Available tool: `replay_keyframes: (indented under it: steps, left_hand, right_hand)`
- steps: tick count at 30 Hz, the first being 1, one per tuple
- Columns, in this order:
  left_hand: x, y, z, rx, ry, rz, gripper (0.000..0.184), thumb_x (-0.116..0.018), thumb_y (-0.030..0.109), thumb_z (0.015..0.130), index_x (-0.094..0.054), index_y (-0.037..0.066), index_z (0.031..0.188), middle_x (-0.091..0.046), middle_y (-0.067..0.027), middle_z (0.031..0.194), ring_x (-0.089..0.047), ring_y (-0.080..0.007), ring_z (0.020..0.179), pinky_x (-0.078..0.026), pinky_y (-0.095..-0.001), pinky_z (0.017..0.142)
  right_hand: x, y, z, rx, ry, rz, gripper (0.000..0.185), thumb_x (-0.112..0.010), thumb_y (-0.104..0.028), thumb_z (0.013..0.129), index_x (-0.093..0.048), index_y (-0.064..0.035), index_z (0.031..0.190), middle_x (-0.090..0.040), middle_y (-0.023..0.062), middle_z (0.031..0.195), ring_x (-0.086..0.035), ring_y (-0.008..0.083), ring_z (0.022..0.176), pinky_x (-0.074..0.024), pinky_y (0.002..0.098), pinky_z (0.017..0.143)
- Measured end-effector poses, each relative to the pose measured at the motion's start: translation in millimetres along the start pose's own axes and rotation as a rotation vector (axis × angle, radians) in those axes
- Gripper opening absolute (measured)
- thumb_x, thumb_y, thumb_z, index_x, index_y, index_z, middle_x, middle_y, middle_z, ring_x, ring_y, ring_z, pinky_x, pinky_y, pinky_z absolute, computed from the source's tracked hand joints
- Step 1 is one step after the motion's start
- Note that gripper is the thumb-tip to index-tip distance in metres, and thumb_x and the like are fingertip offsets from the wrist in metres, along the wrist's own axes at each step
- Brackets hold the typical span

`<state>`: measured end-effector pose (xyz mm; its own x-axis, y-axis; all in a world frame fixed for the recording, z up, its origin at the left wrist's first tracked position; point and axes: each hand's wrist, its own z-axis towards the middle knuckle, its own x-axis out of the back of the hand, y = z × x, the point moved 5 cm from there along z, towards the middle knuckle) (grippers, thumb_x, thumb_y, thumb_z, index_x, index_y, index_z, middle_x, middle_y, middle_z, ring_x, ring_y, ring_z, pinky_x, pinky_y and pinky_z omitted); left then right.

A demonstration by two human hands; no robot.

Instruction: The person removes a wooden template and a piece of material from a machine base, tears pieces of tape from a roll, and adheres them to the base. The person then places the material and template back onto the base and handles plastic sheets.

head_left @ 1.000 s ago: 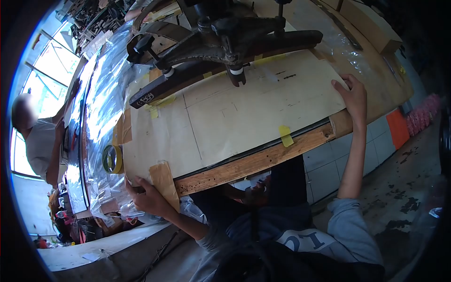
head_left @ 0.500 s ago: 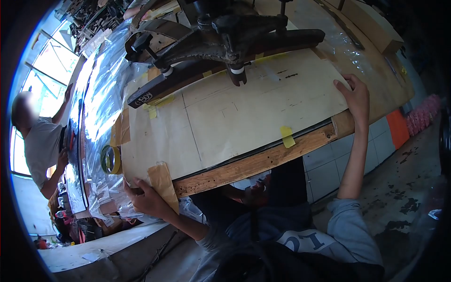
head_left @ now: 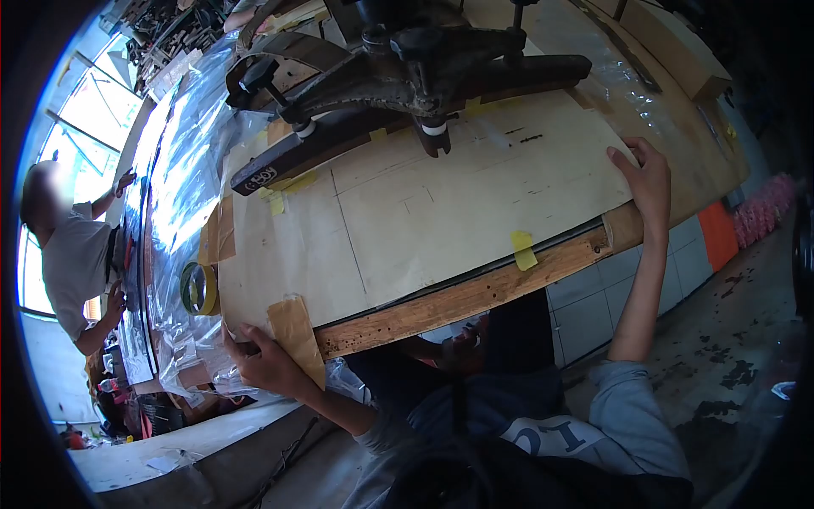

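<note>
A wide cream sheet with pencil lines and short dark marks lies on the work surface in front of me. My left hand holds its near left corner, thumb and fingers closed at the edge, beside a strip of brown tape. At the right edge, my right hand grips the sheet, thumb on top and the other fingers partly hidden. A yellow tape piece sticks to the near edge. Over the far edge stands a black metal frame with a long bar.
A worn wooden strip runs along the near edge. On the left lie a tape roll and clear plastic sheeting. Another person stands at the far left. A cardboard box is at the back right.
The sheet and both my hands appear shifted very slightly right in the view, as does the metal frame. The other person's raised hand is lower now. My grip looks the same.
</note>
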<state>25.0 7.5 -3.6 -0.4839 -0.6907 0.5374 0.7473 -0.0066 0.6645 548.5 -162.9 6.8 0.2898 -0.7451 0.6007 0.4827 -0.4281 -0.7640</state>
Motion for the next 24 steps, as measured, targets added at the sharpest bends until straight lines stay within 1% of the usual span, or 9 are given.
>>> replay_keyframes:
  steps: [4, 6, 10, 13, 16, 19, 22, 24]
  left_hand:
    - [0, 1, -1, 0.004, 0.010, -0.054, 0.033, -0.054, 0.018, 0.091, -0.059, 0.001, 0.119, -0.070, -0.0177, 0.087, -0.067, -0.0224, 0.075, -0.051, -0.0363, 0.070]
    - [2, 5, -2, 0.021, 0.008, -0.002, 0.033, -0.053, 0.017, 0.091, -0.059, 0.001, 0.119, -0.070, -0.0173, 0.087, -0.067, -0.0217, 0.075, -0.050, -0.0358, 0.070]
    - [3, 2, -2, 0.040, 0.006, 0.014, 0.033, -0.053, 0.016, 0.091, -0.059, 0.000, 0.119, -0.070, -0.0174, 0.089, -0.067, -0.0217, 0.077, -0.050, -0.0353, 0.071]
    - [2, 0, -1, 0.034, -0.001, -0.028, 0.033, -0.052, 0.015, 0.091, -0.059, 0.000, 0.119, -0.070, -0.0183, 0.091, -0.068, -0.0217, 0.081, -0.051, -0.0354, 0.072]
    - [1, 1, -1, -0.015, 0.019, -0.061, 0.034, -0.052, 0.016, 0.090, -0.059, -0.001, 0.119, -0.070, -0.0198, 0.093, -0.069, -0.0243, 0.084, -0.052, -0.0368, 0.073]
    - [3, 6, -2, 0.043, -0.011, 0.016, 0.036, -0.052, 0.017, 0.089, -0.059, -0.001, 0.120, -0.069, -0.0216, 0.093, -0.069, -0.0281, 0.084, -0.052, -0.0387, 0.073]
    - [5, 9, -2, -0.007, 0.000, 0.106, 0.037, -0.052, 0.018, 0.088, -0.058, -0.001, 0.120, -0.068, -0.0233, 0.092, -0.069, -0.0320, 0.082, -0.052, -0.0403, 0.073]
    - [5, 12, -4, -0.013, 0.004, 0.077, 0.038, -0.052, 0.017, 0.088, -0.058, -0.001, 0.120, -0.068, -0.0239, 0.090, -0.068, -0.0331, 0.081, -0.052, -0.0414, 0.072]
  right_hand:
    - [0, -1, 0, -0.009, -0.003, -0.003, 0.036, -0.069, -0.024, 0.081, -0.065, 0.0039, 0.103, -0.070, 0.0151, 0.088, -0.067, 0.0177, 0.078, -0.0483, 0.0293, 0.073]
    - [0, 2, 2, 0.003, 0.001, -0.001, 0.036, -0.069, -0.023, 0.080, -0.065, 0.0039, 0.103, -0.070, 0.0150, 0.088, -0.067, 0.0176, 0.078, -0.0484, 0.0293, 0.073]
    - [0, 2, 2, 0.020, 0.000, 0.034, 0.035, -0.069, -0.023, 0.081, -0.065, 0.0041, 0.104, -0.070, 0.0155, 0.091, -0.067, 0.0177, 0.081, -0.0483, 0.0290, 0.075]
    - [0, 0, 1, 0.019, -0.003, 0.039, 0.035, -0.068, -0.022, 0.081, -0.065, 0.0041, 0.104, -0.070, 0.0159, 0.093, -0.067, 0.0179, 0.083, -0.0482, 0.0289, 0.076]
    - [1, -1, 1, 0.006, -0.014, 0.037, 0.035, -0.068, -0.022, 0.081, -0.065, 0.0041, 0.105, -0.070, 0.0159, 0.094, -0.067, 0.0187, 0.085, -0.0481, 0.0295, 0.078]
    - [1, 4, 3, 0.019, -0.013, 0.026, 0.035, -0.068, -0.022, 0.081, -0.065, 0.0039, 0.105, -0.070, 0.0160, 0.095, -0.068, 0.0202, 0.086, -0.0482, 0.0303, 0.078]
    - [1, 5, 4, 0.026, -0.011, 0.011, 0.036, -0.069, -0.023, 0.081, -0.065, 0.0037, 0.105, -0.070, 0.0164, 0.096, -0.068, 0.0215, 0.087, -0.0483, 0.0308, 0.079]
    - [1, 4, 3, 0.039, -0.007, 0.010, 0.036, -0.069, -0.023, 0.081, -0.065, 0.0037, 0.105, -0.070, 0.0169, 0.096, -0.068, 0.0223, 0.088, -0.0483, 0.0309, 0.079]
